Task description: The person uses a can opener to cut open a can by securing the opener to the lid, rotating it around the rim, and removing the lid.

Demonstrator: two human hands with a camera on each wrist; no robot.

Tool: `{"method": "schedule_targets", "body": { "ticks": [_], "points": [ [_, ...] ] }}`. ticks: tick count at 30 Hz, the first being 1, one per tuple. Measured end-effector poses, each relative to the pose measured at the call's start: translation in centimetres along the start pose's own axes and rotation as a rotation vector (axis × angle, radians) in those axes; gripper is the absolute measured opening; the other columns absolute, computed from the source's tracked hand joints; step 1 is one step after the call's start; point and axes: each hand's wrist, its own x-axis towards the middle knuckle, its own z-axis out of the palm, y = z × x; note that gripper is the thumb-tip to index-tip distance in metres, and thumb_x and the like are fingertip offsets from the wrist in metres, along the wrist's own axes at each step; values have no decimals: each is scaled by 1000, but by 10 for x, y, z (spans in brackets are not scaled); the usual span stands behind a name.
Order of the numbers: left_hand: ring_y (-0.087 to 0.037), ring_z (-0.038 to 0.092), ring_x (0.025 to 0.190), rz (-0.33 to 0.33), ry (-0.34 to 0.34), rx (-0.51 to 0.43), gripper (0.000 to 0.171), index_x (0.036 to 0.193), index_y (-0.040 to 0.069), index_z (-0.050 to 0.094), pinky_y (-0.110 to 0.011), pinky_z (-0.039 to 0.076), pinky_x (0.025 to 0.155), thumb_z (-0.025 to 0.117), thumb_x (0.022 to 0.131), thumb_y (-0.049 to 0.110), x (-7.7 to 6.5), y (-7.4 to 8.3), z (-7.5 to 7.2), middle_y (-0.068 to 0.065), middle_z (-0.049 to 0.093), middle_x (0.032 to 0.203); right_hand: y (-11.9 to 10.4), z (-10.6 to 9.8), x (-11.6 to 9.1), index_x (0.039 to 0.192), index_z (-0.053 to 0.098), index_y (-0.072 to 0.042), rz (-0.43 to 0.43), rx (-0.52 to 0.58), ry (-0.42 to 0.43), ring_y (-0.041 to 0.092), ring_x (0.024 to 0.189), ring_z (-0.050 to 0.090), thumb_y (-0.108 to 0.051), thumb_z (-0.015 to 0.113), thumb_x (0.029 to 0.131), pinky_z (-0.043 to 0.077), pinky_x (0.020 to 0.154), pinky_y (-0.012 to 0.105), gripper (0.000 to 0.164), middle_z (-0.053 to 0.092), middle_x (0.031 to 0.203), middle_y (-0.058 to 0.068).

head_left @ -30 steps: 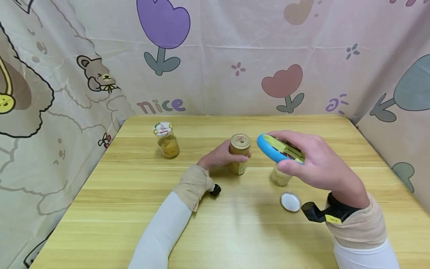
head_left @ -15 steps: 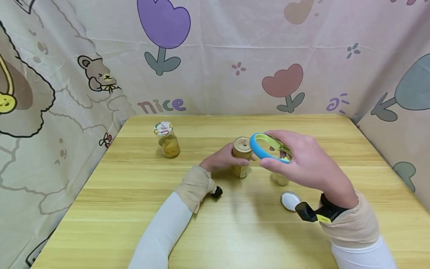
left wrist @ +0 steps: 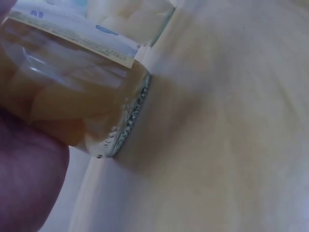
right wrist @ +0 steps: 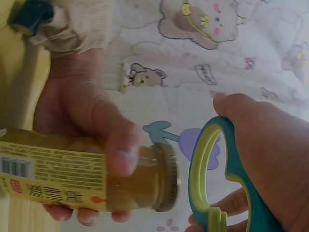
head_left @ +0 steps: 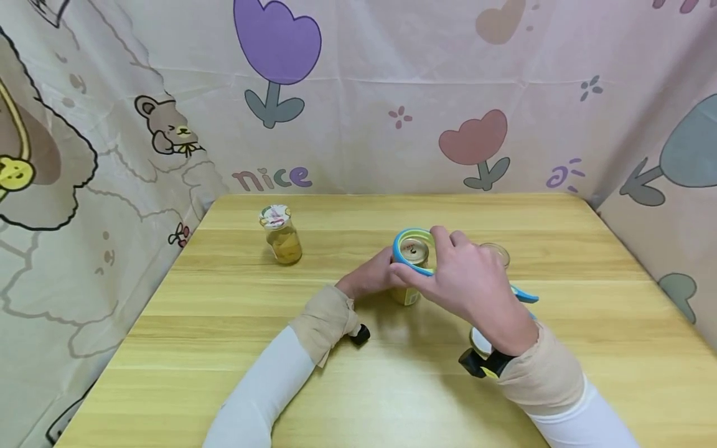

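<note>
My left hand [head_left: 370, 274] grips a glass jar [right wrist: 53, 174] with a gold lid [right wrist: 166, 176] and a yellow label. Orange-brown pieces show through its glass in the left wrist view. In my right hand [head_left: 470, 280] is a blue and green jar opener [right wrist: 195, 179], its handle tail [head_left: 524, 294] sticking out past the hand. From the head view the opener's ring surrounds the jar's lid; the right wrist view shows a small gap between the ring and the lid's top. Part of the left hand is hidden behind the opener.
A second jar [head_left: 284, 246] with a patterned lid and yellow contents stands at the back left. Behind my right hand shows the rim of a lidless jar [head_left: 497, 252]. A loose lid [head_left: 480, 342], white side up, lies near the right wrist. A printed cloth [head_left: 358, 137] hangs behind the table.
My right hand has moved left with the jar opener, bringing its ring over the gold lid. My left hand and its jar have shifted slightly right and toward me.
</note>
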Motion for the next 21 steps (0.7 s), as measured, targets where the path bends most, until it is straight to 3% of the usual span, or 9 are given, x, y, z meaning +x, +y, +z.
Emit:
{"method": "schedule_targets", "body": {
  "ticks": [8,14,21],
  "points": [
    [-11,55,123,-48,-26,-60,56,150,2,43,-32,46,114,63,98,1,-6,4,-2,-21,54,146,-4,19,4,113,48,-2,6,-24,8,33,64,61,-95,48,78,43,48,40,100,56,88,14],
    [-11,53,124,-44,-13,-81,64,153,2,38,-30,43,116,65,96,-4,-7,6,1,-22,51,148,-7,22,8,97,46,-5,14,-34,-11,29,57,54,-100,39,77,36,45,36,97,51,81,11],
    [-19,50,133,-30,-6,-89,68,155,-1,31,-28,44,115,64,95,-9,-7,7,5,-25,46,151,-9,24,13,96,47,-5,-16,-64,0,29,54,53,-95,45,80,35,42,36,91,53,77,11]
  ]
}}
